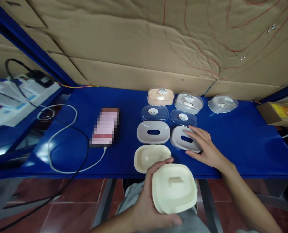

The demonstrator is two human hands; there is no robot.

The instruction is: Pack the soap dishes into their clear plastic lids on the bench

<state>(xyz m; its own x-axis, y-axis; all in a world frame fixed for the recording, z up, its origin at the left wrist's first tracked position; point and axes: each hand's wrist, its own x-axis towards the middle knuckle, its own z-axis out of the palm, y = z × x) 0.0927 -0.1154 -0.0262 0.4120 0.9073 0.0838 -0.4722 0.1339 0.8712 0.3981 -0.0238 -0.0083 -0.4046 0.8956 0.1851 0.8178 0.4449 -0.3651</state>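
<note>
My left hand (pixel 155 194) grips a cream plastic tray (pixel 174 200) with a raised block in its middle, held in front of the table edge. My right hand (pixel 204 145) rests on a white oval plastic piece with a slot (pixel 177 137), thumb and fingers around its right end. Left of that lies a similar slotted white piece (pixel 142 132). A second cream tray (pixel 144 158) sits below it, partly behind my left hand. Two clear lids with round stickers, the left lid (pixel 162 115) and the right lid (pixel 175 116), lie just beyond.
Along the back stand a peach lidded box (pixel 153 97), a white lidded box (pixel 180 103) and another white lidded box (pixel 216 105). A phone (pixel 105 126) with a white cable lies left on the blue table (pixel 126 129). A power strip (pixel 20 110) and a cardboard box (pixel 267 113) flank the sides.
</note>
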